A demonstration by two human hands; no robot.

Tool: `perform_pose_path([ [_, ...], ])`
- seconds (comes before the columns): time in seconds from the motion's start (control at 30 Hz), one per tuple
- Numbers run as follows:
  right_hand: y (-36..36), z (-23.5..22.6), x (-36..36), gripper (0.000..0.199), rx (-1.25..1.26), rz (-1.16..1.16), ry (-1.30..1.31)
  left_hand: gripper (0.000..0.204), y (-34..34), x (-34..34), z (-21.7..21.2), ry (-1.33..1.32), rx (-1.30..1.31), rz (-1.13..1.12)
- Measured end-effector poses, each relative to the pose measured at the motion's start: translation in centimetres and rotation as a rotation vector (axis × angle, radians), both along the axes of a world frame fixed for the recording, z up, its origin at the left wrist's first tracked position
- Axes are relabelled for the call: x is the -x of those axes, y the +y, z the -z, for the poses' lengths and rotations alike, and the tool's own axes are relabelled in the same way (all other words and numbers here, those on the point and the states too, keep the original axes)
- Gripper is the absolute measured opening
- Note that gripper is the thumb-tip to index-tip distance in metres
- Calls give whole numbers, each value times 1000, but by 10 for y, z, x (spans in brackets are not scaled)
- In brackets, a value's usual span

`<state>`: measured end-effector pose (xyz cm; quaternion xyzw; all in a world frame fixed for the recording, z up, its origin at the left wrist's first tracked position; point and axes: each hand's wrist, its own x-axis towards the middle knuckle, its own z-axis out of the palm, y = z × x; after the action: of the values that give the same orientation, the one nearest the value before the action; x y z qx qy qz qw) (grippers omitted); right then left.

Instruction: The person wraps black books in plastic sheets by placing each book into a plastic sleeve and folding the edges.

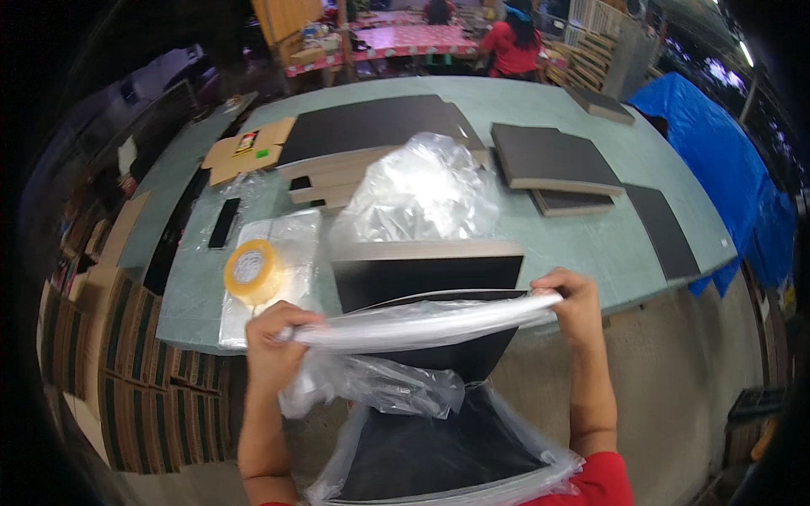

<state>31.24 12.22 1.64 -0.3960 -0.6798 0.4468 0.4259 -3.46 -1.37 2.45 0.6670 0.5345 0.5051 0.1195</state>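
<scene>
Green desk [565,249] spreads beyond. Left hand [280,341] and right hand [576,308] grip clear plastic [422,327], stretched between them.

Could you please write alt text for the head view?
A person's left hand and right hand hold bunched clear plastic taut between them, near a greenish table. Dark panels lie on it, with a yellow tape roll at left.

1 head-worn fisheye, looking down, near the table [582,253]
</scene>
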Motion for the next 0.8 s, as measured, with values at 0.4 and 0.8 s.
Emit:
perform_pose_path([
  [0.4, -23, -11, -19, 25, 125, -76, 211, 35, -21, -28, -12, 379, -104, -272],
  [0.8, -36, -28, 7, 18, 357, -1603, 391, 8, -25, -19, -11, -737, 233, 224],
])
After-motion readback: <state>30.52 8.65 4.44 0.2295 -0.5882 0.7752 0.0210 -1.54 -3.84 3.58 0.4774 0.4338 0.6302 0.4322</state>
